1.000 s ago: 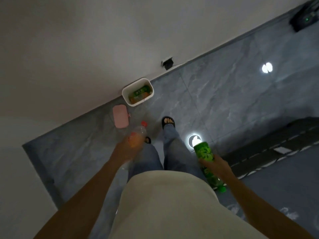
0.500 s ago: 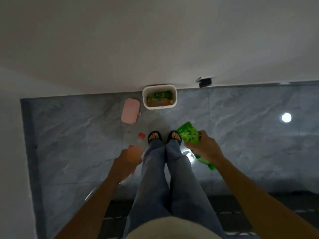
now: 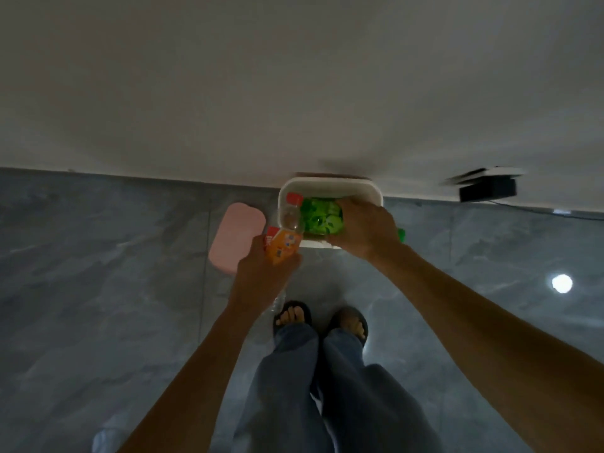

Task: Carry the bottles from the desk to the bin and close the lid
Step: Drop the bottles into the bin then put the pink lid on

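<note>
A white open bin (image 3: 330, 186) stands on the floor against the wall. Its pink lid (image 3: 237, 235) lies flat on the tiles just left of it. My left hand (image 3: 261, 273) grips a clear bottle with an orange label and red cap (image 3: 286, 238), whose neck reaches over the bin's left rim. My right hand (image 3: 362, 228) holds a green bottle (image 3: 322, 217) over the bin's opening, its green cap end sticking out to the right of my hand. The bin's contents are hidden behind the bottles and hands.
A black wall socket with a plug (image 3: 487, 188) sits low on the wall to the right, a cable trailing along the skirting. My feet in black sandals (image 3: 322, 318) stand on grey marble tiles. A bright light reflection (image 3: 562, 283) shows on the floor at right.
I have stepped closer to the bin. Both hands moved forward and up, bringing the orange-label bottle to the bin's left rim and the green bottle over its opening.
</note>
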